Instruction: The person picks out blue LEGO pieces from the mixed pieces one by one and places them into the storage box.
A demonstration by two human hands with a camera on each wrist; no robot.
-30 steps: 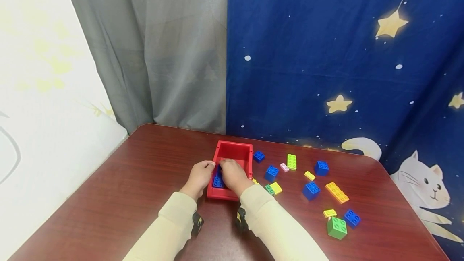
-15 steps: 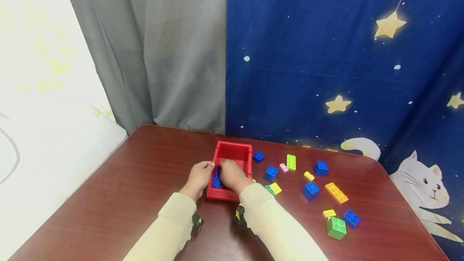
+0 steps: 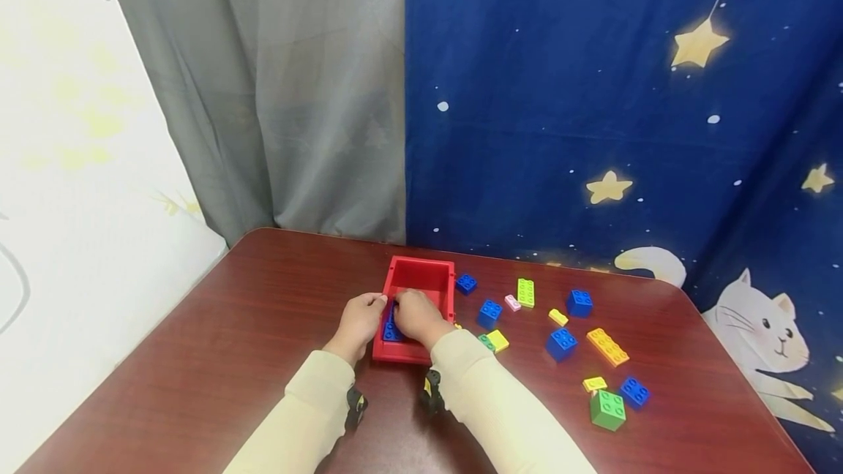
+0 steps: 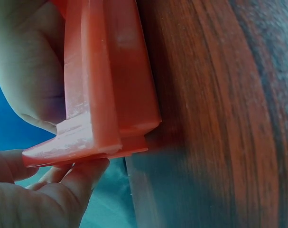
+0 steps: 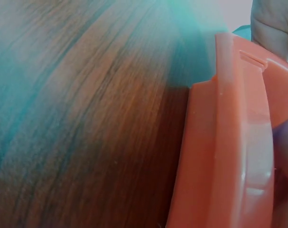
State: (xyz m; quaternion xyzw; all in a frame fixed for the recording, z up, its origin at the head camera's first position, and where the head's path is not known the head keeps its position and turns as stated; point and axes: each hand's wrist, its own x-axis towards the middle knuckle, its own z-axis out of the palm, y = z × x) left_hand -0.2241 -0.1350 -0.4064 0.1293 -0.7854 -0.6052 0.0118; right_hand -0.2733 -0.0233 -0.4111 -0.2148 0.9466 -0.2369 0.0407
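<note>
A red box (image 3: 400,352), open at the top, rests on the table in the head view. My left hand (image 3: 358,324) pinches the box's left rim; in the left wrist view the left hand (image 4: 44,199) has thumb and fingers on either side of that rim. Reaching inside the box, my right hand (image 3: 416,313) curls over a blue brick (image 3: 391,332) at the near left of its floor. The right fingertips are hidden, and much of the brick lies under the hand. In the right wrist view the box wall (image 5: 229,142) covers most of that hand.
Loose bricks lie right of the box: a blue brick (image 3: 489,314), a lime brick (image 3: 525,292), a pink brick (image 3: 512,303), an orange brick (image 3: 608,347), a green brick (image 3: 607,409) and several others. Curtains (image 3: 329,93) hang behind the brown table (image 3: 296,269).
The blue brick under my right hand has turned slightly and shows less of itself. Both hands stay at the box. The whole head view has shifted a little.
</note>
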